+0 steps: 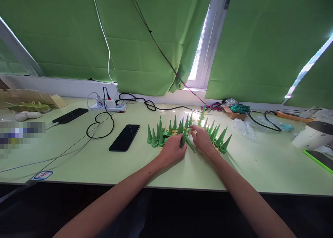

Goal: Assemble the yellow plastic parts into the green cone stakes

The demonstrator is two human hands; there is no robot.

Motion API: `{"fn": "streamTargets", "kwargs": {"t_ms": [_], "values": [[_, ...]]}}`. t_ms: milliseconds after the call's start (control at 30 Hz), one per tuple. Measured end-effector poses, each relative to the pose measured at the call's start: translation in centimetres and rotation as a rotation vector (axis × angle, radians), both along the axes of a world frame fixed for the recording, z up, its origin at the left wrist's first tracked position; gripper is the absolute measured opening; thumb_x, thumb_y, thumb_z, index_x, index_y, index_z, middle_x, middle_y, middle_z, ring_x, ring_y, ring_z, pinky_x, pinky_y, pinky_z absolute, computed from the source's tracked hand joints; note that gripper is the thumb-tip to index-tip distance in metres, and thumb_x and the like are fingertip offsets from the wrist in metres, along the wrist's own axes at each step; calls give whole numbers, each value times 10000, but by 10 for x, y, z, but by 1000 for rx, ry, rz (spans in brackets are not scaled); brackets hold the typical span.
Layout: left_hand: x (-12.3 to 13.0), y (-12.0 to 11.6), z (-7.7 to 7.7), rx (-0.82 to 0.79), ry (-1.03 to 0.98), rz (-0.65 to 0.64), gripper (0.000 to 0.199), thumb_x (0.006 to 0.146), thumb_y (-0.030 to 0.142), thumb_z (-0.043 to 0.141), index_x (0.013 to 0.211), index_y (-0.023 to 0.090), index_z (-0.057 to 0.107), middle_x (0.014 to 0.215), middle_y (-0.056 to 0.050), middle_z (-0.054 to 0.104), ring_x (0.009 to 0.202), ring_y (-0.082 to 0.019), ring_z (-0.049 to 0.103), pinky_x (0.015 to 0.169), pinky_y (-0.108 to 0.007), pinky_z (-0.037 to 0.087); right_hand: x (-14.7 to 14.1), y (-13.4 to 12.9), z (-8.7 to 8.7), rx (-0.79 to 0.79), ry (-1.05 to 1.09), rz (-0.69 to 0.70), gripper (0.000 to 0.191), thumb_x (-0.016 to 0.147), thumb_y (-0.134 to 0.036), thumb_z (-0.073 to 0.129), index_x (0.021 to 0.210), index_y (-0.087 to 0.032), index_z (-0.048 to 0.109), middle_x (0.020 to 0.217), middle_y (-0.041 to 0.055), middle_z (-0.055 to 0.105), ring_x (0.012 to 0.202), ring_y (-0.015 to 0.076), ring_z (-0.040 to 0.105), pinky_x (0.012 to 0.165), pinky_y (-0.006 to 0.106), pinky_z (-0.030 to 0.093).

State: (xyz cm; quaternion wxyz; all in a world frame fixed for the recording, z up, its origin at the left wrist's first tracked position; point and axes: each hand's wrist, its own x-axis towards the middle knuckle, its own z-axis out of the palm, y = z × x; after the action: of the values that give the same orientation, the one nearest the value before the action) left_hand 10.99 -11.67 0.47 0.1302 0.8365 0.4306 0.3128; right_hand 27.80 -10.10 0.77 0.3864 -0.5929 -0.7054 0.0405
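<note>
Many green cones with round bases stand in a cluster at the middle of the pale table. One cone is upright at the left of the group, and another cone leans at its right end. My left hand is closed round a green cone at the front of the cluster. Close beside it, my right hand has its fingers pinched at small green pieces; what they hold is too small to name. A green cone points down and right between the hands. Small yellowish pieces lie among the cones.
A black phone lies left of the cones, with a second phone farther left. Behind are a power strip and black cables. Plastic bags, a small box and a white cup stand right.
</note>
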Motion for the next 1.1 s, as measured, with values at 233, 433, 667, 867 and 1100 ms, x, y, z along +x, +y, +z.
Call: {"fn": "streamTargets", "kwargs": {"t_ms": [233, 433, 667, 867, 1100], "values": [[0, -2, 2, 3, -22, -59, 132, 834, 257, 496, 724, 185, 486, 839, -53, 526, 734, -176, 533, 640, -302, 414, 1, 5, -7, 38, -57, 61, 337, 850, -65, 483, 1148, -145, 619, 1113, 113, 675, 1023, 235, 625, 877, 339, 466], [0, -3, 6, 22, -31, -68, 83, 828, 201, 482, 747, 190, 467, 825, -51, 533, 751, -182, 525, 620, -298, 393, 0, 13, -11, 4, -128, 120, 407, 862, -64, 461, 1242, -138, 588, 1206, 125, 653, 1088, 248, 610, 913, 342, 458], [1, -4, 7, 22, -46, -72, 88, 819, 182, 479, 743, 196, 437, 788, -39, 533, 718, -177, 511, 589, -293, 369, -5, 19, -6, -58, -221, 104, 406, 889, -82, 445, 1265, -160, 578, 1205, 114, 657, 1070, 228, 620, 881, 296, 452], [1, -2, 4, 32, -86, -94, 28, 813, 168, 479, 801, 192, 489, 793, -35, 545, 714, -177, 512, 608, -298, 382, -7, 23, -4, -92, -270, 91, 371, 934, -150, 426, 1274, -177, 572, 1188, 95, 663, 1051, 213, 622, 836, 262, 448], [2, -1, 4, 22, -106, -115, 51, 807, 158, 486, 837, 182, 520, 789, -36, 551, 711, -175, 512, 620, -300, 388, -6, 28, -5, -97, -232, 103, 313, 925, -122, 442, 1176, -168, 624, 1132, 93, 670, 1045, 190, 613, 861, 243, 428]]}}
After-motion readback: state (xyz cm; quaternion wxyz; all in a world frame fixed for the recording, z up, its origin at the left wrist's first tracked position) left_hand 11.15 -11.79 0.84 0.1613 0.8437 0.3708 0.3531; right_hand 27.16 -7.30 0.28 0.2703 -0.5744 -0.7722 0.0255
